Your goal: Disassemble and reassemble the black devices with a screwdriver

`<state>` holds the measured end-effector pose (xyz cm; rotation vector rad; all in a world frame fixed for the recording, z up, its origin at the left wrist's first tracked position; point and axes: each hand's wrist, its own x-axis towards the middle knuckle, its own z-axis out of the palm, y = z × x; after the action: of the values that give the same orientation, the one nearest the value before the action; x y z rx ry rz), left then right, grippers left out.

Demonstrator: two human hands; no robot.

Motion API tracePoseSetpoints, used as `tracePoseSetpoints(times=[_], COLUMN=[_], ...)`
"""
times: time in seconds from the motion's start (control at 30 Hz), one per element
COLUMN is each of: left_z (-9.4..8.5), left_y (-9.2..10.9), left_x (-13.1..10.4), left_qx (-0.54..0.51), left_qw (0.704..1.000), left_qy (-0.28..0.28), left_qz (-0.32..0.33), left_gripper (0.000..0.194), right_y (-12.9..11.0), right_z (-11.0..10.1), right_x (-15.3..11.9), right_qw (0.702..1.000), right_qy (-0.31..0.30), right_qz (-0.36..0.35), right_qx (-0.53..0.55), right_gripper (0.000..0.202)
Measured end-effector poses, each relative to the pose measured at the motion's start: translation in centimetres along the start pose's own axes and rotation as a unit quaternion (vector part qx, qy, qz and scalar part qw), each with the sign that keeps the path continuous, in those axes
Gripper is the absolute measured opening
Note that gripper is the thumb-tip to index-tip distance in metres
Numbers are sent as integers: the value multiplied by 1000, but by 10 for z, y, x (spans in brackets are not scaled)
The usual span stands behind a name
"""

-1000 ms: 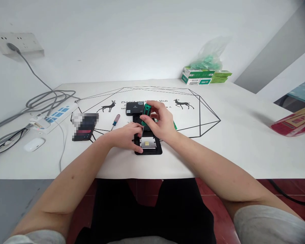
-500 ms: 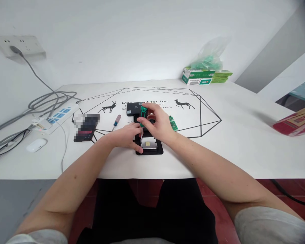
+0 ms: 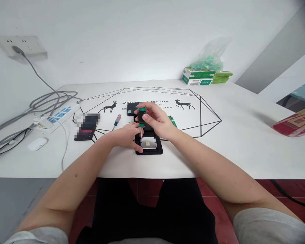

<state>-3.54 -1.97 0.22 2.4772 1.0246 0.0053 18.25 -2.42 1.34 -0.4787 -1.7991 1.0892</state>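
Note:
A screwdriver (image 3: 141, 117) with a green and black handle stands upright in my right hand (image 3: 159, 118), its fingers closed round the handle. The shaft points down to the left edge of a silver metal plate (image 3: 151, 143) with a small pale yellow square on it. That plate sits inside a black plastic casing (image 3: 149, 152) lying on the table. My left hand (image 3: 128, 135) grips the casing's left side, thumb at the plate's lower left corner and fingertips beside the screwdriver shaft. The screw under the tip is too small to make out.
Behind my hands lie a black box (image 3: 132, 109) and a green circuit board (image 3: 173, 121), partly hidden. To the left are a second screwdriver (image 3: 117, 121), a phone (image 3: 87, 127), a white earbud case (image 3: 37, 144) and a power strip (image 3: 63, 114) with cables. Green boxes (image 3: 199, 74) stand at the back.
My right fingers have shifted their hold on the screwdriver handle, which has turned a little. The left hand and the casing stay in place.

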Motion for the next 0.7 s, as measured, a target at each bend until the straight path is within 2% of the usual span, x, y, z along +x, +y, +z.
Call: tracePoseSetpoints(times=[0.1, 0.2, 0.37, 0.53, 0.7], left_z=[0, -2, -4, -3, -3], left_y=[0, 2, 6, 5, 6], left_x=[0, -1, -2, -1, -2], left_qx=[-6, -8, -4, 0, -8], left_qw=[1000, 1000, 1000, 1000, 1000], left_qy=[1, 2, -9, -7, -6], left_qz=[6, 1, -15, -8, -10], left_gripper=[66, 65, 66, 64, 62], right_y=[3, 5, 5, 7, 7], right_z=[-1, -1, 0, -4, -8], right_x=[-1, -1, 1, 4, 5], right_qw=[1000, 998, 996, 998, 987], right_qy=[8, -14, -12, 49, 109], right_qz=[20, 31, 12, -38, -84], right_qx=[11, 53, 92, 1, -81], right_gripper=[47, 48, 40, 33, 22])
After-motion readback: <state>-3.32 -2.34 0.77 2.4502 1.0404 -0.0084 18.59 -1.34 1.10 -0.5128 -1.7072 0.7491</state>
